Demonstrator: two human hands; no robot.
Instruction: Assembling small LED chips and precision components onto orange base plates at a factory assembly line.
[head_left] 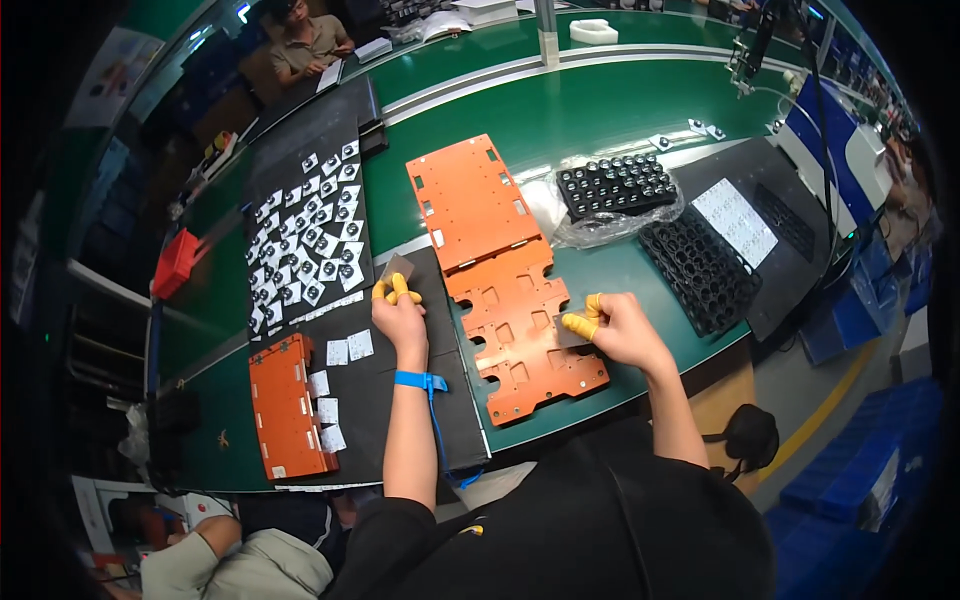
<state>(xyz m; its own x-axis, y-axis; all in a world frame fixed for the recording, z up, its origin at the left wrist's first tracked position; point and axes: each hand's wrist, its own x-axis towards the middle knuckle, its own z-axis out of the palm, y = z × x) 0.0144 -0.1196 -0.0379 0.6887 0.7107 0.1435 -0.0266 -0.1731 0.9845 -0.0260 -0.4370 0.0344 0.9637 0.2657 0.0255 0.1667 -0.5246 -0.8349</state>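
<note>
My left hand (402, 312), with yellow finger cots and a blue strap (421, 381) at the wrist, pinches a small thin greyish plate (399, 265) over the black mat. To the right, my right hand (628, 332), also in yellow finger cots, grips another small grey plate (570, 330) at the edge of an orange fixture (510, 310). This fixture has recessed pockets and notched sides. A flat orange panel (472, 200) adjoins it on the far side. Whether the right plate touches the fixture, I cannot tell.
On the left, many white square boards with black round parts (310, 240) cover a black mat. A second orange fixture (290, 405) lies near several white boards (335, 352). Black trays (700, 270) and a bagged tray (615, 185) stand right. A red bin (177, 262) sits far left.
</note>
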